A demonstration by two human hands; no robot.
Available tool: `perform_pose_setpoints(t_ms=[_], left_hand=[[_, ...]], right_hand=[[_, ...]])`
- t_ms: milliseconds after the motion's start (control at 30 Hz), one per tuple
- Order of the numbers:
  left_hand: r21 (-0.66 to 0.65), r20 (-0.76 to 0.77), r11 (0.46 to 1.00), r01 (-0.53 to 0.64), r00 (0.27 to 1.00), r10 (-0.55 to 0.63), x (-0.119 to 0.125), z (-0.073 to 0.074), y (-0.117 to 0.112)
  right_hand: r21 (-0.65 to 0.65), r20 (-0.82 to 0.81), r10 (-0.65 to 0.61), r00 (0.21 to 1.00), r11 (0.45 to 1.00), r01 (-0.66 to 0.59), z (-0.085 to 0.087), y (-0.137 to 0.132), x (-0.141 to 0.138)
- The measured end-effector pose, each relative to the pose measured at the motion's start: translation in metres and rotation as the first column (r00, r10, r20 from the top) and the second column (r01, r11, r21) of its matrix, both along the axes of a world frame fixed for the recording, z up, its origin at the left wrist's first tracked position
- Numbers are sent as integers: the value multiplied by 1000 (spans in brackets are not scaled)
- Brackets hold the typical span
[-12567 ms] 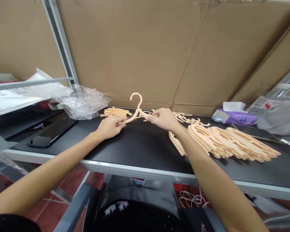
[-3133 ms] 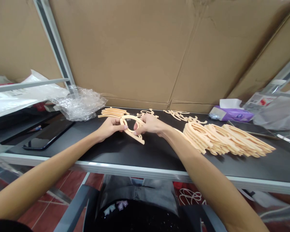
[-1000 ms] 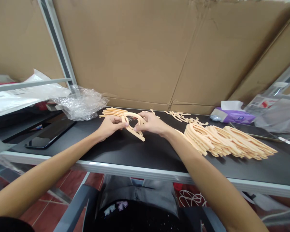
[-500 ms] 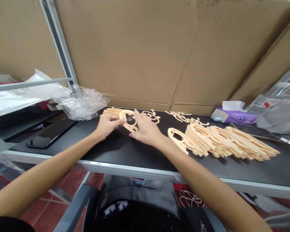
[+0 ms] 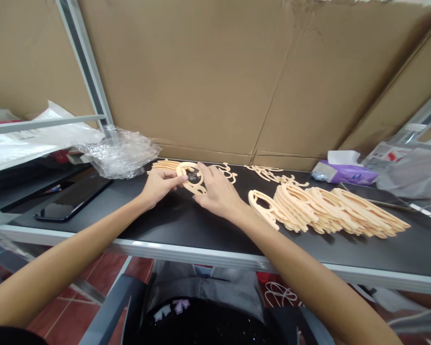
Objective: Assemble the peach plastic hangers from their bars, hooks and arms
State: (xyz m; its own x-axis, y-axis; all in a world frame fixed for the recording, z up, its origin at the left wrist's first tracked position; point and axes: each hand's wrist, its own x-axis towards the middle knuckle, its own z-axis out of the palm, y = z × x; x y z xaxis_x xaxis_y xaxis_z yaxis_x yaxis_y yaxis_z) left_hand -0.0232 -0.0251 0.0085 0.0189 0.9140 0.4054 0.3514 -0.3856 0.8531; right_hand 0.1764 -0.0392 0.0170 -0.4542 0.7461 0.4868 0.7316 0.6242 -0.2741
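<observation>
A flat beige piece with a large oval opening (image 5: 189, 186) is held up between both hands above the black tabletop. My left hand (image 5: 156, 188) pinches its left rim, thumb on the near face. On its right side, my right hand (image 5: 221, 192) has its fingers along the far edge and its thumb low down; the hand hides that part of the piece. Behind my left hand lies a stack of similar beige pieces (image 5: 165, 165). Thin curved, hook-like beige parts (image 5: 230, 174) lie beyond my right hand, partly covered by it.
A long overlapping row of beige pieces (image 5: 319, 208) fills the right of the table. More curved parts (image 5: 273, 175) lie behind it, near a purple tissue pack (image 5: 350, 172). Crumpled clear plastic (image 5: 124, 153) and a dark phone-like slab (image 5: 73, 199) are on the left. Cardboard (image 5: 208, 81) walls the back.
The hands and the held piece stay almost in place. My right hand has shifted very slightly on the piece's right side. The whole view has moved a little.
</observation>
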Motion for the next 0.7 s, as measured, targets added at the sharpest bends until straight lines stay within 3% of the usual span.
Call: perform_pose_setpoints(t_ms=[167,333,500,700], left_hand=[[-84,110,996,1,994,8,3,-4,5],[-118,67,993,29,997,-21,5,-6,7],[-101,-16,993,68,997,-70,6,-7,5],[-79,-88,994,77,993,-84,6,-6,4]], right_hand=[[-3,-41,-32,999,999,32,15,-8,19],[76,15,-161,987,984,160,26,-33,81],[153,147,-363,920,927,342,18,-55,142],[328,329,-560,761,823,464,5,-68,153]])
